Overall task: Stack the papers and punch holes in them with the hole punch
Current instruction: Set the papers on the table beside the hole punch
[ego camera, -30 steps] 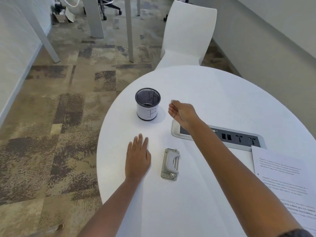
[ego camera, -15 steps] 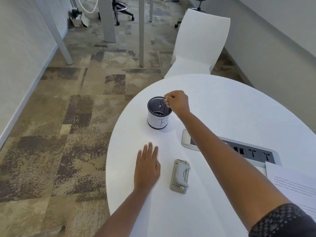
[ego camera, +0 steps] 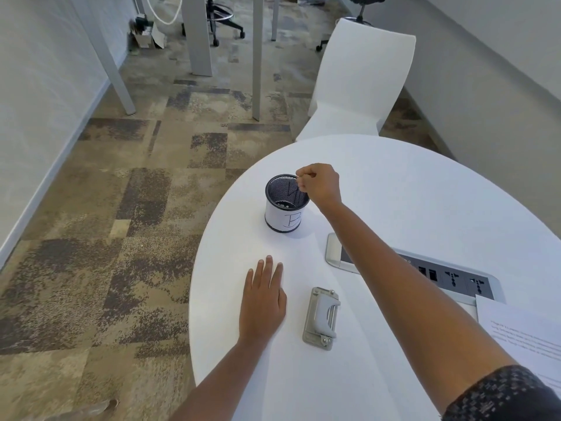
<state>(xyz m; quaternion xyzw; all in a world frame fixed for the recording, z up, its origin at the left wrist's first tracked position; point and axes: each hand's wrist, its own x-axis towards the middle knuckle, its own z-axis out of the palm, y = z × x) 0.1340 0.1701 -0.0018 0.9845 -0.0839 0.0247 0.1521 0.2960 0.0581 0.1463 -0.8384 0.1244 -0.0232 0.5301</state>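
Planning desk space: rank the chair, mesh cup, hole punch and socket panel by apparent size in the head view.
1. Chair, though farthest away.
2. Socket panel, partly hidden by the arm.
3. Mesh cup and hole punch: too alike to rank.

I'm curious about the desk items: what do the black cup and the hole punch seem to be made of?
The cup looks like black metal mesh: fine perforations show on its inside wall, and a white paper label marked B wraps the outside. The hole punch appears to be dull silver metal with visible rivets, its lever pale grey, probably plastic. Neither can be confirmed by sight.
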